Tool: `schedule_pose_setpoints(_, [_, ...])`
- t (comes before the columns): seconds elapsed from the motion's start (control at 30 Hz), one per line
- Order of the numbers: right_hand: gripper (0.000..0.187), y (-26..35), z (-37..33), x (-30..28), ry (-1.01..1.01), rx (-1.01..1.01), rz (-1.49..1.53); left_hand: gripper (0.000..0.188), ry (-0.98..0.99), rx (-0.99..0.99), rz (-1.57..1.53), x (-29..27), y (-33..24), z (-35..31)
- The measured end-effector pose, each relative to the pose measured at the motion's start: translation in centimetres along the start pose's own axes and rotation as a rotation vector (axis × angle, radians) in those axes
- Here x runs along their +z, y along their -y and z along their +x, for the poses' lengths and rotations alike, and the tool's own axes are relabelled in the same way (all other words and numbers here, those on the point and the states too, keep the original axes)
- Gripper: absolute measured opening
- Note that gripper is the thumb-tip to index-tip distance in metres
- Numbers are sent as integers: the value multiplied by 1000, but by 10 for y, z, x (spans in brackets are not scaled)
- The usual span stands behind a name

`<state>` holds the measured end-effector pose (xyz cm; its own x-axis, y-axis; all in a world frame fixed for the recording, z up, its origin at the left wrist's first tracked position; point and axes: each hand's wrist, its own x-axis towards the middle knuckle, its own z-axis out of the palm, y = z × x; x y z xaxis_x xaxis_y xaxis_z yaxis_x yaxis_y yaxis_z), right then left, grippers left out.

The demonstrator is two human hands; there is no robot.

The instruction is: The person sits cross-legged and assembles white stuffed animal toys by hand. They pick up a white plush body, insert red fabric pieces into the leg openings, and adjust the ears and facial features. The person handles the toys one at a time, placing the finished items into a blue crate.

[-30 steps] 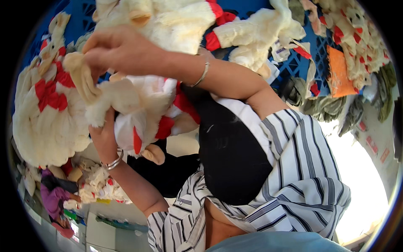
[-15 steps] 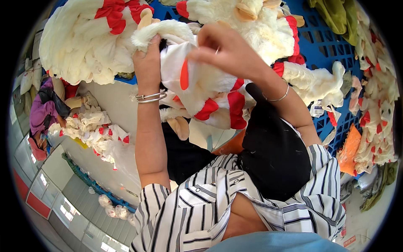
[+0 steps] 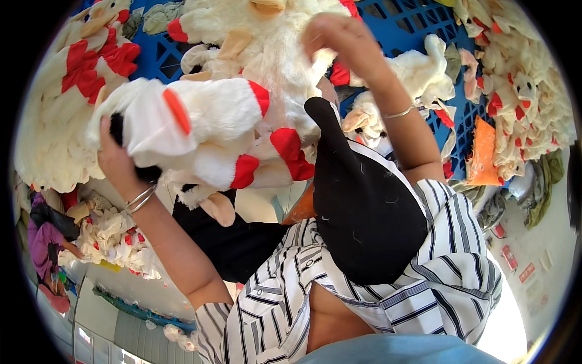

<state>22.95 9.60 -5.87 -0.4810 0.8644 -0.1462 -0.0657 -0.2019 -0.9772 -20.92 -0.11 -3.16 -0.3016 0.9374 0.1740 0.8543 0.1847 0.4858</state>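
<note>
My left hand (image 3: 118,158) grips the head end of a limp, white plush animal skin (image 3: 224,109) and holds it out to the left. This skin has red paw pieces, black patches and a smooth white face with a red-orange tongue-like strip. Below it hangs a beige ear. My right hand (image 3: 345,39) is raised apart from it, above more white plush skins (image 3: 273,67); motion smears its fingers, so whether it holds anything is unclear. My black-trousered knee (image 3: 370,206) rises below the right forearm.
A blue plastic lattice surface (image 3: 400,27) carries the plush skins. A large plush pile (image 3: 54,133) lies at the left, another (image 3: 521,103) at the far right beside an orange sack (image 3: 483,151). At the left edge sits another person in purple (image 3: 43,236).
My left hand has swung left and lower with the plush skin, stretching its arm out. My right hand has come away from the skin's face and risen to the right.
</note>
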Motion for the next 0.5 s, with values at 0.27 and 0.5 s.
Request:
schedule_pose_setpoints(0.27, [63, -159, -135, -187, -240, 457, -1458, 57, 90, 109, 103, -11, 9, -14])
schedule_pose_setpoints(0.5, [51, -188, -203, -284, -1043, 598, -979, 52, 107, -51, -189, -8, 12, -18])
